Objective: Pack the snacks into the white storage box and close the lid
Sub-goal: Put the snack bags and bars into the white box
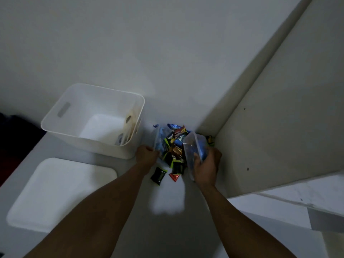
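One white storage box (93,118) stands open far left on the bench (130,211), lid (61,192) flat nearer us. Our left hand (147,155) grips one clear tub (157,135), right hand (206,164) the other tub (192,144), snacks (176,146) heaped between.

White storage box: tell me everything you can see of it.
The white storage box is a bin of matte plastic with rounded corners. It stands upright and open on the pale surface, left of the snack pile. A slot handle is cut into its left wall, another into the right. Its floor looks mostly bare; something brownish by the right inner wall is too dim to identify. Its lid lies flat, apart, nearer the camera. The left hand is close to its near right corner; contact unclear.
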### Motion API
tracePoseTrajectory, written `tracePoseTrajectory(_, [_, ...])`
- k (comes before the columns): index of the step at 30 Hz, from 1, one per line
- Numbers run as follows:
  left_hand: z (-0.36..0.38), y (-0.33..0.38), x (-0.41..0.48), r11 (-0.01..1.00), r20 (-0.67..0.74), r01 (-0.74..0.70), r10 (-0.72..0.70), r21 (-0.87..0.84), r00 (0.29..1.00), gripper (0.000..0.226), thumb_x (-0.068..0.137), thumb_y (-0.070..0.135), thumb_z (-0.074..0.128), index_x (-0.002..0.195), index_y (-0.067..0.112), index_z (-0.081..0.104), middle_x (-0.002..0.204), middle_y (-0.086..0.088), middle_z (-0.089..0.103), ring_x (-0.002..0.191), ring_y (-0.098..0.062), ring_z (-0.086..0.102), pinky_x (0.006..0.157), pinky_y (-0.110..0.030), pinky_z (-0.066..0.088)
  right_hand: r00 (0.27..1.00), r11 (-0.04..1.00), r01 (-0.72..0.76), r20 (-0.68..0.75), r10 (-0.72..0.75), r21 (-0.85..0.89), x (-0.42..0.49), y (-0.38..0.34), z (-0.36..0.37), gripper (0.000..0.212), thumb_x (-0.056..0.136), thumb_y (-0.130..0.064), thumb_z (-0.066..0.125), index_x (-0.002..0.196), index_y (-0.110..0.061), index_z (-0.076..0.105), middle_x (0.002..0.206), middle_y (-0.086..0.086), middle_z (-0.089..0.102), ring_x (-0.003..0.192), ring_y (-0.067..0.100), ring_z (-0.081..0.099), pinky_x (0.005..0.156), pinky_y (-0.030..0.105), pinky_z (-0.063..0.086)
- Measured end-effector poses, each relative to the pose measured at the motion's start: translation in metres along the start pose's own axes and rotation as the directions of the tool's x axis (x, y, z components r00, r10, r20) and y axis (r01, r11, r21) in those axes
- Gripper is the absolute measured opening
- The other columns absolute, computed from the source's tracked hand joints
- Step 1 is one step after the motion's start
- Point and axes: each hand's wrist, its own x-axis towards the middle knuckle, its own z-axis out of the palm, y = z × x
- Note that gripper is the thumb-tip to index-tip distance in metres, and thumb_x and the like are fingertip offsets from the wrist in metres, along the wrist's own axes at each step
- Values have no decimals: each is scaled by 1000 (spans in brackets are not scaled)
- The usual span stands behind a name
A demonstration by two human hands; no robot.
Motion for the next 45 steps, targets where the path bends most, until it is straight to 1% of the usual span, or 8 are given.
tracePoseTrajectory(8, [-20,-1,-46,961,-169,-260,273,95,947,40,79,4,73,113,0,53,112,-15,54,93,-23,54,74,-28,43,997,979,23,-79,-7,203,1,-25,-12,38,92,-18,62,128,-12,50,130,6,43,122,21,46,101,35,45])
tracePoseTrajectory(14, [-29,-21,-68,839,-208,-512,542,185,814,66,80,-5,67,137,17,41,133,-20,41,121,-27,45,90,-26,48,998,920,-31,-34,49,390,-10,-50,-18,36,100,-26,53,132,-12,47,104,-26,41,103,15,56,80,25,53])
tracePoseTrajectory(19, [-36,-36,-89,858,-223,-490,514,154,829,75,83,-4,68,148,7,32,134,-23,37,120,-20,39,97,-31,41,997,933,-70,-17,82,353,-22,-44,-9,36,101,-38,45,134,-22,42,120,3,59,96,19,65,77,45,60])
tracePoseTrajectory(28, [-40,-65,-100,952,-134,-303,296,-39,946,57,89,32,57,143,34,42,126,-7,59,108,-23,64,83,-44,59,990,926,-83,137,35,369,-42,-40,2,27,103,-31,44,124,-14,49,102,3,63,86,19,65,70,35,55])
tracePoseTrajectory(31, [-47,-76,-114,941,-112,-307,293,-144,949,44,85,16,50,127,28,56,110,1,71,96,-16,70,72,-39,62,970,931,-108,242,22,348,-55,-40,12,27,104,-29,39,121,-12,50,96,-1,60,85,15,63,62,23,48])
tracePoseTrajectory(36, [-66,-105,-134,967,-86,-206,195,-152,977,37,94,11,46,129,21,53,110,3,68,94,-1,68,72,-17,56,892,931,-129,451,-42,343,-86,-45,31,18,106,-26,34,111,-16,49,92,-10,57,82,3,59,58,7,46])
tracePoseTrajectory(42, [-84,-134,-137,989,35,-16,21,-146,999,71,84,73,44,136,25,54,127,0,64,115,-17,62,95,-40,52,857,947,-240,505,105,211,-120,-44,62,12,106,-18,35,104,-15,47,83,-4,50,72,8,50,55,13,37])
tracePoseTrajectory(45, [-90,-128,-145,997,40,9,-6,-76,999,58,91,59,40,126,18,61,120,-4,67,108,-20,63,89,-34,51,844,949,-267,517,145,169,-128,-44,67,14,106,-17,35,108,-11,47,87,-3,49,73,0,47,57,12,35])
